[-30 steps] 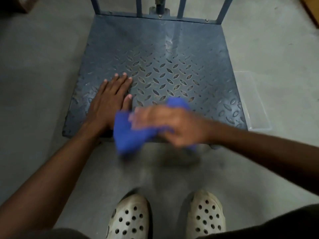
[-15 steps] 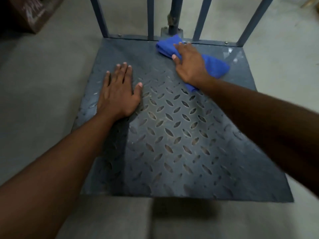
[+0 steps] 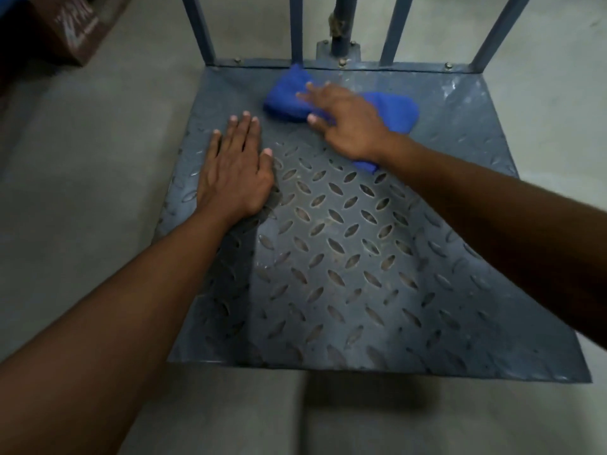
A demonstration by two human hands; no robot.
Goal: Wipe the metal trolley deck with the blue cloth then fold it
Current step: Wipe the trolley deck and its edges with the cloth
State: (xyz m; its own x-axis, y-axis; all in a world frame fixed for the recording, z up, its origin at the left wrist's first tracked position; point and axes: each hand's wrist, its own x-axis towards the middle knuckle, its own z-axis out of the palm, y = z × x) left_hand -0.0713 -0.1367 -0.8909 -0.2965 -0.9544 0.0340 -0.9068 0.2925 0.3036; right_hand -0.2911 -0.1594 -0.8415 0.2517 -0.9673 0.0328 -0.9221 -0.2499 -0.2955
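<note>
While the near half of the deck (image 3: 345, 274) lies bare, the left hand (image 3: 235, 174) rests flat on it, fingers spread, gripping nothing — a brace, I judge. Farther on, the right hand (image 3: 345, 121) presses palm-down on the cloth (image 3: 391, 110), fingers splayed over it rather than clenched. That cloth sits bunched on the far deck, just before the rail (image 3: 345, 64) (one end touches it). It looks soft, light, limp — for folding, pinch its corners.
</note>
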